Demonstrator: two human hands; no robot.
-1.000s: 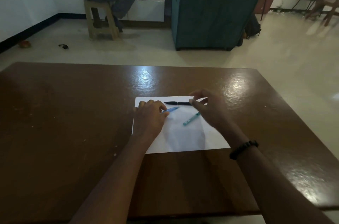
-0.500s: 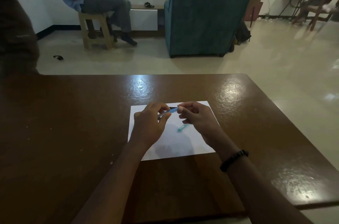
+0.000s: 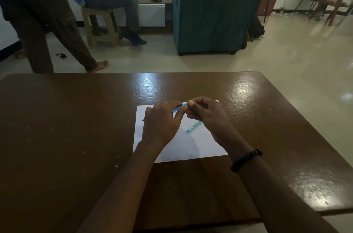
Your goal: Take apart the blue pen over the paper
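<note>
I have both hands, left hand (image 3: 162,124) and right hand (image 3: 207,116), pinching the blue pen (image 3: 179,107); pulling its cap off needs a straight tug.

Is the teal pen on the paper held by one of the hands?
No, the teal pen lies alone on the white paper; both hands grip the blue pen.

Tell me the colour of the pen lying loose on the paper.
Teal pen, on the white paper; head view.

The room was dimly lit; overhead light was mirrored as glare patches on the glossy brown wooden table (image 3: 76,137). Edges were bowed by wide-angle distortion.
</note>
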